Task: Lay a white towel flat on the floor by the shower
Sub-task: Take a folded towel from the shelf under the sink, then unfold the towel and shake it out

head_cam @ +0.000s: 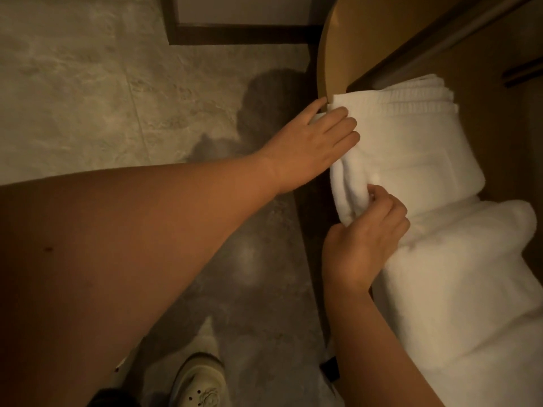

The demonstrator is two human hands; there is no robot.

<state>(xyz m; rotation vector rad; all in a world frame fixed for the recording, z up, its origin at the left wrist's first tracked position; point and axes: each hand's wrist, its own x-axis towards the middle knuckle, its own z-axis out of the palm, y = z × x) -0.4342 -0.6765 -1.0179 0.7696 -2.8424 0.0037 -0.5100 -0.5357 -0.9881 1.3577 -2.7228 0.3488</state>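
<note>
**Bottom of frame, nearest.** One pale shoe (199, 381), toe pointing up the frame, standing on the floor (73, 98). The floor is mottled stone-look tile and runs across the whole left half. This is where the towel is meant to end up, and nothing lies on it yet.

**Lower right.** Right hand (364, 245), fingers curled and pinching the near corner of the white towel (411, 148) at its rolled fold. The grip looks intended to separate this towel from those under it, so that only one comes away.

**Centre.** Left hand (311, 145), reaching in from the left on a long bare forearm. Its fingers lie nearly straight over the far end of the same fold. The thumb is hidden, so whether it clamps from below cannot be told. The hand appears to steady and guide that end while the other hand takes the hold.

**Centre right.** The white towel is folded and has a ribbed band along its upper edge. It sits on top of the stack, still stored and not yet lifted clear. The task is judged barely begun.

**Right edge, lower.** Other towels (470, 289), white, folded thick and piled beneath and nearer than the top one. They are likely to drag along if the pull is careless.

**Upper right.** A curved wooden panel (367, 39) beside the stack, with dark shelving around it.

**Top centre, farthest.** A dark frame (235, 33) meeting the floor. Whether it belongs to the shower cannot be told.
</note>
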